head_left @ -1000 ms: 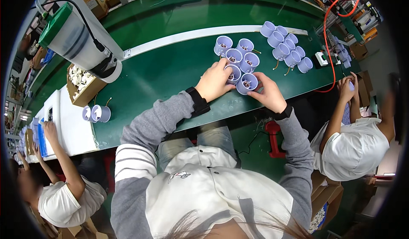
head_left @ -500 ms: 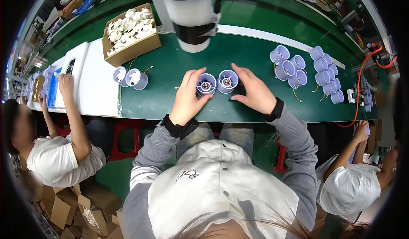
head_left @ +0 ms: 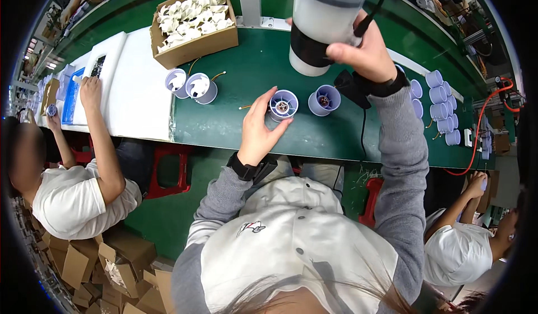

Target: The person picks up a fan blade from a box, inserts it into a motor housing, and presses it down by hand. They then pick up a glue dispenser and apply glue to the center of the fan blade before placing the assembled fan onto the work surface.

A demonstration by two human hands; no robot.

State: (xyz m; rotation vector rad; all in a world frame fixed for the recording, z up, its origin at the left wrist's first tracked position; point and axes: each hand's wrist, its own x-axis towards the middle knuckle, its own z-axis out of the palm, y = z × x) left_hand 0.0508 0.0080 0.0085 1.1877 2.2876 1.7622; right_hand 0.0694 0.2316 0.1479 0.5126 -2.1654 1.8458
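My left hand (head_left: pixel 259 129) curls round a lilac cup-shaped plastic housing (head_left: pixel 283 105) on the green bench, thumb on the near side and fingers on the far left. Inside the housing are ribs and a small metallic part at the centre. Just to its right a second lilac housing (head_left: pixel 324 100) stands untouched, showing a similar inside. My right hand (head_left: pixel 372 53) is raised and wrapped round a thick white cylindrical tool (head_left: pixel 316 11) with a black band and a cord. The tool hangs above the bench, its lower end apart from both housings.
A cardboard box (head_left: pixel 196 50) of white plastic parts sits at the back left. Two housings with white pieces inside (head_left: pixel 202 87) stand before it. More lilac housings (head_left: pixel 440 112) cluster at right, near a red cable (head_left: pixel 475 140). Co-workers sit on both sides.
My right hand has left the right housing and risen to grip the hanging tool. The two housings now stand farther apart. My left hand remains at the left housing.
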